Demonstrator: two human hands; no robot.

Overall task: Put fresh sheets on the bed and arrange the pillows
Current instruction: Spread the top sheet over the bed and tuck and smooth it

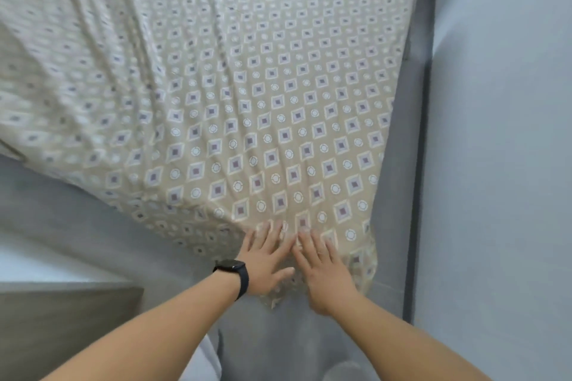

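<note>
Left hand (pixel 267 260) and right hand (pixel 322 266), fingers straight and flat, press the patterned sheet (pixel 247 102) at the mattress's near corner, likely smoothing it; nothing gripped.

You're in a home bedroom: bed (pixel 399 257) with patterned beige sheet (pixel 247 86) stretches ahead of your hands, plain wall (pixel 501 133) close right of them, grey floor (pixel 62 226) to their left.

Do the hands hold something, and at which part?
Nothing is held. Left hand and right hand lie flat, fingers straight, on the patterned sheet near its corner.
</note>
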